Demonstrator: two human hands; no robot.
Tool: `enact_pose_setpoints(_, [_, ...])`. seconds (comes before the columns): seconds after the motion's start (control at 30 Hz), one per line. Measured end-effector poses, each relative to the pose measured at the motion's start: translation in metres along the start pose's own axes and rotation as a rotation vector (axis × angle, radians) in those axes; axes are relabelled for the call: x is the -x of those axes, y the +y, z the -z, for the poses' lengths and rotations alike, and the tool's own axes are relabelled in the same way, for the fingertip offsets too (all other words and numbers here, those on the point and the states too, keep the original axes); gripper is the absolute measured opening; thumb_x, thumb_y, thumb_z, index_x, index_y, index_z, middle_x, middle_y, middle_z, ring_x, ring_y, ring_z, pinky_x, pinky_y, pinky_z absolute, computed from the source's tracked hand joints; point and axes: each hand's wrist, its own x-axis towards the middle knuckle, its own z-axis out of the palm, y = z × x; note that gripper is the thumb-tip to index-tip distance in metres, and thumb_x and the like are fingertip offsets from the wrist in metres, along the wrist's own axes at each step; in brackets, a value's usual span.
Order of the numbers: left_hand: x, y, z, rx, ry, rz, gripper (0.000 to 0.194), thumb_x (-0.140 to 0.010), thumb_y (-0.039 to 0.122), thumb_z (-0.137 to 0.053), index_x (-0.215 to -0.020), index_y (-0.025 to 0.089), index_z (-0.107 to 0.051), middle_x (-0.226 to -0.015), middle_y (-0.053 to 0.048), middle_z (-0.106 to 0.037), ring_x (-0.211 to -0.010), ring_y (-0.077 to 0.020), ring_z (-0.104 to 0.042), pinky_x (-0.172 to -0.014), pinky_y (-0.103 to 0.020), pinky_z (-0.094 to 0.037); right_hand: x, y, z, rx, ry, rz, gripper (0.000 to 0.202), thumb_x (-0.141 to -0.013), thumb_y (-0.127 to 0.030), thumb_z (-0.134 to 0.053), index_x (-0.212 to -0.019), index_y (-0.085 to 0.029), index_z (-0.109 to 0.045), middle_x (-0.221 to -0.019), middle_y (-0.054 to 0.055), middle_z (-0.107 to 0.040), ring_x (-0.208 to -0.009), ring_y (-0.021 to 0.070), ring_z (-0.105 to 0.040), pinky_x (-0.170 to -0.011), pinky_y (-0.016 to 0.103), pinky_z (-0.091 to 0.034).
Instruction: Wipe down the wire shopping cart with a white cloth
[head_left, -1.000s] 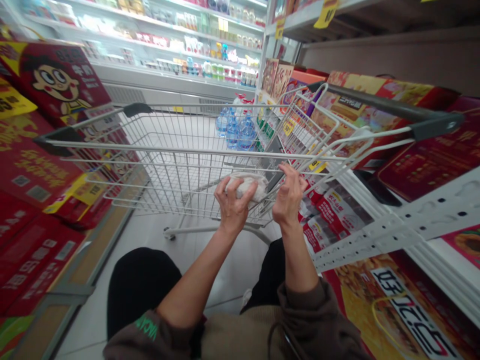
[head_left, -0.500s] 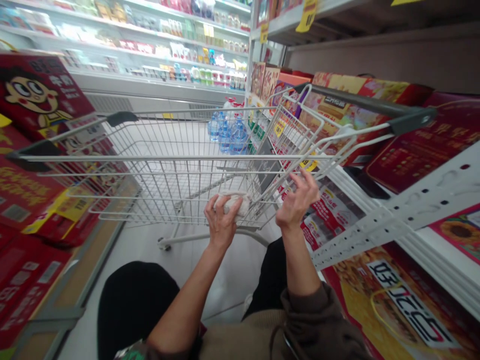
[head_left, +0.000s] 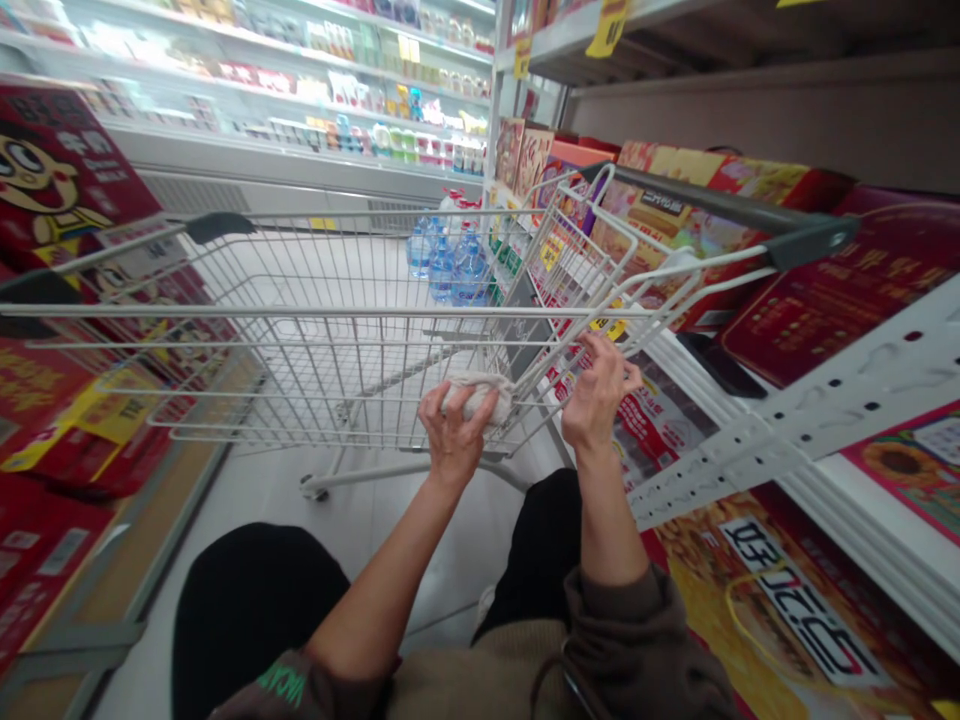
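A wire shopping cart (head_left: 322,313) stands sideways in front of me. Fingers bent, my left hand (head_left: 456,432) presses a crumpled whitish cloth (head_left: 491,395) to the lower wires on the cart's side, close to the basket's rear corner. Higher and to the right, my right hand (head_left: 598,395) is curled at the cart's slanted rear wires, its fingertips on the frame; part of its grip is hidden. The cart's dark handle bar (head_left: 720,195) lies above and beyond that hand.
Red gift boxes (head_left: 67,170) are stacked on the left. To the right, a white perforated shelf post (head_left: 825,385) stands close to my right arm, with boxed goods (head_left: 795,590) below. Water bottles (head_left: 457,265) sit on the floor behind the cart, before a refrigerated display (head_left: 300,165).
The left hand and cloth have shifted slightly right and up along the wires. The right hand stays at the cart's rear wires. The whole view has turned a little.
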Motion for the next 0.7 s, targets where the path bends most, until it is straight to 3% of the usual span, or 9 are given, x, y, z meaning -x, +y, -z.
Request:
enact_pose_setpoints(0.1, [0.0, -0.001, 0.009, 0.007, -0.066, 0.028, 0.056, -0.087, 0.001, -0.056, -0.125, 0.039, -0.071, -0.128, -0.008, -0.058, -0.14, -0.0303, -0.035, -0.114, -0.052, -0.038, -0.001, 0.0, -0.001, -0.008, 0.001, -0.008, 0.051, -0.106, -0.043, -0.016, -0.138, -0.026, -0.052, -0.131, 0.01, -0.066, -0.131, 0.0292, -0.057, -0.106, 0.055, -0.031])
enact_pose_setpoints(0.27, [-0.04, 0.008, 0.01, 0.101, -0.05, 0.085, 0.055, -0.09, 0.004, -0.055, -0.128, 0.041, -0.069, -0.132, -0.007, -0.055, -0.144, -0.0298, -0.03, -0.121, -0.054, -0.031, -0.002, -0.003, 0.0, -0.015, 0.006, -0.026, 0.055, -0.106, -0.047, -0.012, -0.136, -0.027, -0.054, -0.13, 0.01, -0.066, -0.13, 0.0281, -0.058, -0.107, 0.055, -0.034])
enact_pose_setpoints(0.33, [-0.036, 0.008, 0.005, 0.102, -0.046, 0.096, 0.052, -0.091, 0.005, -0.055, -0.125, 0.041, -0.07, -0.129, -0.007, -0.056, -0.143, -0.0295, -0.029, -0.121, -0.053, -0.031, -0.001, -0.004, 0.001, -0.018, -0.007, -0.024, 0.056, -0.106, -0.048, -0.012, -0.137, -0.027, -0.053, -0.132, 0.011, -0.066, -0.133, 0.0278, -0.057, -0.108, 0.055, -0.034])
enact_pose_setpoints(0.4, [-0.017, 0.006, 0.002, 0.087, -0.047, 0.105, 0.054, -0.089, 0.002, -0.053, -0.124, 0.04, -0.071, -0.127, -0.008, -0.056, -0.141, -0.0296, -0.031, -0.119, -0.052, -0.034, -0.001, -0.005, 0.002, -0.022, -0.019, -0.018, 0.055, -0.107, -0.048, -0.012, -0.138, -0.027, -0.052, -0.133, 0.011, -0.065, -0.134, 0.0278, -0.056, -0.108, 0.055, -0.033])
enact_pose_setpoints(0.53, [0.014, 0.006, 0.009, 0.033, -0.077, 0.15, 0.063, -0.081, -0.002, -0.05, -0.128, 0.035, -0.07, -0.13, -0.009, -0.053, -0.137, -0.0319, -0.034, -0.113, -0.054, -0.039, -0.002, -0.006, 0.0, -0.014, -0.029, -0.001, 0.058, -0.106, -0.051, -0.011, -0.138, -0.026, -0.053, -0.131, 0.011, -0.066, -0.133, 0.0291, -0.056, -0.108, 0.056, -0.034])
enact_pose_setpoints(0.7, [-0.021, 0.026, 0.014, 0.141, -0.09, 0.105, 0.06, -0.085, 0.001, -0.052, -0.129, 0.039, -0.07, -0.133, -0.007, -0.051, -0.14, -0.0318, -0.031, -0.118, -0.053, -0.033, -0.003, -0.008, 0.003, 0.0, -0.05, 0.004, 0.061, -0.105, -0.052, -0.008, -0.14, -0.027, -0.051, -0.132, 0.01, -0.066, -0.133, 0.0292, -0.055, -0.109, 0.055, -0.033])
